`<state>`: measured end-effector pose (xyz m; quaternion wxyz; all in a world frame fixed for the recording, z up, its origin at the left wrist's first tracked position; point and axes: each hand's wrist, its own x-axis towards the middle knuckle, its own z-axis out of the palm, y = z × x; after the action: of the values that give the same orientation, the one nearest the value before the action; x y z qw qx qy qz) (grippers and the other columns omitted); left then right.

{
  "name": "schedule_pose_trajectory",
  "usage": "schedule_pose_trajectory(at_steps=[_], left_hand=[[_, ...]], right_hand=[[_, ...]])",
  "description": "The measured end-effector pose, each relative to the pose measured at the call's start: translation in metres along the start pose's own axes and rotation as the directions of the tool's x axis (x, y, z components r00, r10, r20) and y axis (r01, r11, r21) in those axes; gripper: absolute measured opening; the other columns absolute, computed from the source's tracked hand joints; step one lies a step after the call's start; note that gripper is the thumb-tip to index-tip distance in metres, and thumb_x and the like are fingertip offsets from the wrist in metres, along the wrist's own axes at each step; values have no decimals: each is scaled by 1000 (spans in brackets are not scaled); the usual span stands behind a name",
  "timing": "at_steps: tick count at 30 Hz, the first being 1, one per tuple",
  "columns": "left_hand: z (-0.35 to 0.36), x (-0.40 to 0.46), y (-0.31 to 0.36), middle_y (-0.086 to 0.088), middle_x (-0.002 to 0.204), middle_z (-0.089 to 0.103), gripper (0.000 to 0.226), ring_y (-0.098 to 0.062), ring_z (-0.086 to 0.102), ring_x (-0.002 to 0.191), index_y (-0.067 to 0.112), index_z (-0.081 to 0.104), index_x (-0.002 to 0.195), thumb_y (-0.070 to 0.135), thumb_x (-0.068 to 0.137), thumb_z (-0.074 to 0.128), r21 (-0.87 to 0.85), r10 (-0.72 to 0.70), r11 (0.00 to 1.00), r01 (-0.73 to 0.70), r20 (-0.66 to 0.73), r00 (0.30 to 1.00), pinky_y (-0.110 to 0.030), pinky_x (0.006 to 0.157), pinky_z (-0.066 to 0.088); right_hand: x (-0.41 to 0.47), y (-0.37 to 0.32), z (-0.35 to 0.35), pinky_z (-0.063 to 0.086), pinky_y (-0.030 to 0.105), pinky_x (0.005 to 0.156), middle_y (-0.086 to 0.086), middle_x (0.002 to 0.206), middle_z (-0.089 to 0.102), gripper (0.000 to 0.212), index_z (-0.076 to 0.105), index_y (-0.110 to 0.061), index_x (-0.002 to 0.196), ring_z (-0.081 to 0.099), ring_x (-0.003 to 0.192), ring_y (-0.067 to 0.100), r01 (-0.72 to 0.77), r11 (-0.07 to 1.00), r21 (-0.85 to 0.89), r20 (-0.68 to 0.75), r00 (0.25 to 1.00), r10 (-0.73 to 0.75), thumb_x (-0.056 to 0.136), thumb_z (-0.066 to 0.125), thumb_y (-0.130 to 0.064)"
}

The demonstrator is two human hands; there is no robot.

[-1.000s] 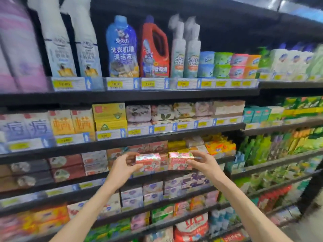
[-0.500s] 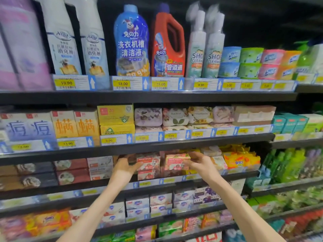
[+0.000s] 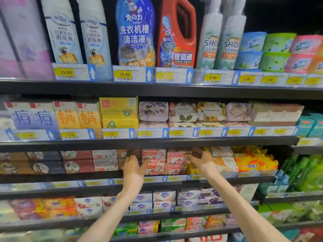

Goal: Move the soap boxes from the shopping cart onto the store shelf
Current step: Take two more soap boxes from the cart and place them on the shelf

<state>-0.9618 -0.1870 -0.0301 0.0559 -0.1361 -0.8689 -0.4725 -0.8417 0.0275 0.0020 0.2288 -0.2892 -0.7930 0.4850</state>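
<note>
Two pink soap boxes sit side by side on the third shelf (image 3: 104, 177), each on top of another pink box. My left hand (image 3: 133, 165) grips the left end of the left soap box (image 3: 153, 155), thumb on its front and fingers reaching into the shadow beside it. My right hand (image 3: 201, 159) grips the right end of the right soap box (image 3: 177, 156), its fingers curled around that end. Both forearms reach up from the bottom of the view. The shopping cart is out of sight.
Grey and maroon soap boxes (image 3: 78, 161) stand left of the pink stack, yellow packs (image 3: 253, 163) to its right. The shelf above (image 3: 157, 143) hangs low over my fingers. Detergent bottles (image 3: 135, 32) fill the top shelf, more soaps the lower ones.
Both hands have carried the two pink boxes forward from open air into the third shelf, onto the pink stacks. My view has moved closer to the shelving.
</note>
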Motion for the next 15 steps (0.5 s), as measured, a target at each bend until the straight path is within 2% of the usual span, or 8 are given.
schedule_pose_trajectory(at_steps=[4,11,15], left_hand=[[0,-3,0,-6,94,55,33,-22,55,84,9,52,91,37,92,70,-6,-14,1000,14,-6,1000,-33,70,43],[3,-5,-6,-5,101,57,33,-27,58,94,9,56,100,38,93,70,-26,16,1000,-17,-34,999,-44,80,54],[5,-4,-7,-5,101,55,34,-27,57,96,7,56,102,37,94,68,-13,10,1000,-11,-28,1000,-41,79,53]], right_hand=[[-4,-8,5,44,29,81,-6,92,64,22,58,-19,99,60,89,19,-32,999,-41,-47,998,30,88,74,-30],[-5,-8,14,41,30,73,7,100,63,29,53,-10,98,56,87,23,-67,972,-227,-84,995,49,91,72,-31],[-5,-7,17,43,29,76,8,106,65,31,61,-6,104,61,94,26,-39,960,-276,-111,994,9,90,71,-31]])
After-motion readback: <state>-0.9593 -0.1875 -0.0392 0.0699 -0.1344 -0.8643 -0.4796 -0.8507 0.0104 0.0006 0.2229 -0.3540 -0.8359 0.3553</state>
